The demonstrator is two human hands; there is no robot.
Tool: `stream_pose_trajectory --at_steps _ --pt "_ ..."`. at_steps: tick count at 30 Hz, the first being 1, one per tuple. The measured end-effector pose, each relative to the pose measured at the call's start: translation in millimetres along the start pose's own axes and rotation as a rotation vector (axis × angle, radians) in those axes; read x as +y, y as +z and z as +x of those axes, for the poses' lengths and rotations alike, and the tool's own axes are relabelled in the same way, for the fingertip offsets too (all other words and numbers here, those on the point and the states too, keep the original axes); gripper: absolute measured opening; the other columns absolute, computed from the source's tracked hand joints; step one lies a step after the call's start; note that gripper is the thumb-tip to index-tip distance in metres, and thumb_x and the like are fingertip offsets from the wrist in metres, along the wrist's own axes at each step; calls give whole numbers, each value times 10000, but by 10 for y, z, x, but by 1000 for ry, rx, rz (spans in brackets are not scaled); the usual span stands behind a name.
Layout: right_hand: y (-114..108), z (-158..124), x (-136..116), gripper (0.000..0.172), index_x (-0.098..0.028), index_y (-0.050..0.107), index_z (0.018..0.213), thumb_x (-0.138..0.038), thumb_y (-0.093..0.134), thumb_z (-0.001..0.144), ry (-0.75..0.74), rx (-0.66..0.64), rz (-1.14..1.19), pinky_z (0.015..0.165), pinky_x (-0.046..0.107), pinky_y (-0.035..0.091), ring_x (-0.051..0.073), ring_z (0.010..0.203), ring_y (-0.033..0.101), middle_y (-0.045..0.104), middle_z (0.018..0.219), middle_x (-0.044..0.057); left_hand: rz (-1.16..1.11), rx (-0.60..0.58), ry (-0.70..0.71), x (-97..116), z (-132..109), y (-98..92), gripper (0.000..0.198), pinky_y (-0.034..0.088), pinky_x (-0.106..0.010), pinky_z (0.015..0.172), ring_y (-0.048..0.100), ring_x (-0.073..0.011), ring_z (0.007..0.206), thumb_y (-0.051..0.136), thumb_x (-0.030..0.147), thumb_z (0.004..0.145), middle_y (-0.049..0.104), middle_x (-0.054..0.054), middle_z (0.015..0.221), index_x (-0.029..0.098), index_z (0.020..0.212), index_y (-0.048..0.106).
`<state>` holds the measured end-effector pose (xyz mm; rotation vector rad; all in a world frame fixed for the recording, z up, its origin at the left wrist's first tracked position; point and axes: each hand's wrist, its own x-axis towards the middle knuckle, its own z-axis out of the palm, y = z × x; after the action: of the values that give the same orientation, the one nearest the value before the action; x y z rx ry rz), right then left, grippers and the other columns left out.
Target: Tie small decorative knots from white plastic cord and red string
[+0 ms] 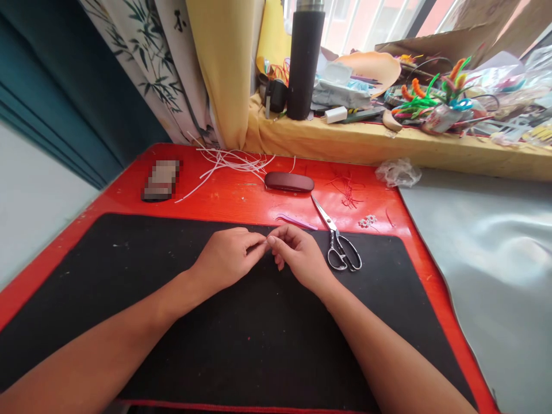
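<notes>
My left hand point(228, 256) and my right hand point(299, 253) meet fingertip to fingertip over the far edge of a black mat point(241, 328). Both are closed in a pinch on something too small to make out. Just right of my right hand lie metal scissors point(338, 238), blades pointing away. Pink tweezers point(296, 221) lie just beyond my right hand's fingers. White cords point(228, 162) are strewn on the red table point(241, 198) farther back.
A dark oblong case point(288, 181) and a blurred dark object point(160, 180) sit on the table. Red thread scraps point(350, 192) and a small white flower piece point(368, 221) lie right of the case. A black flask point(305, 60) and craft clutter fill the yellow sill. Grey sheet point(495, 259) at right.
</notes>
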<state>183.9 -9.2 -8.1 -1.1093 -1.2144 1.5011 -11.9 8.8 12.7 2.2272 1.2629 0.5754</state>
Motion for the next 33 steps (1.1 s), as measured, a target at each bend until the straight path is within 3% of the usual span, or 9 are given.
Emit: stream_pose_trajectory --at_steps 6,10,15,23,29,33 --pt "-50 7 -13 323 -193 706 895 -502 796 865 8 -14 66 509 239 482 110 552 554 626 688 -24 -476 -244 -196 11 100 -107 407 426 -257 611 603 -153 644 631 529 957 768 -34 788 182 806 781" --pt "-73 6 -13 308 -194 736 943 -485 807 869 9 -31 101 525 240 484 106 564 560 638 714 -22 -691 -294 -257 2 142 -128 362 451 -259 619 623 -161 673 710 513 898 786 -70 816 161 873 793" --pt "-63 8 -19 326 -194 741 950 -493 824 850 20 -55 119 516 238 480 107 564 560 646 714 -19 -723 -263 -271 17 130 -102 318 456 -259 624 623 -149 656 756 467 860 769 -64 769 151 826 770" --pt "-37 6 -18 355 -200 708 946 -504 845 821 13 -27 109 496 246 483 105 546 551 682 778 -5 -642 -93 -270 -10 103 -52 303 529 -273 664 692 -171 714 790 452 847 782 -56 821 159 911 749" --pt "-34 5 -26 324 -204 686 850 -486 844 823 19 -4 78 496 245 460 105 537 528 643 699 -22 -598 -88 -264 23 80 -13 159 544 -259 678 697 -158 688 773 326 842 782 -26 795 178 900 766" --pt "-42 5 -32 339 -202 691 858 -506 838 825 11 -2 61 501 247 462 106 540 530 640 690 -24 -603 -103 -237 23 77 -31 242 562 -280 729 727 -188 766 760 414 867 801 -44 849 177 910 789"
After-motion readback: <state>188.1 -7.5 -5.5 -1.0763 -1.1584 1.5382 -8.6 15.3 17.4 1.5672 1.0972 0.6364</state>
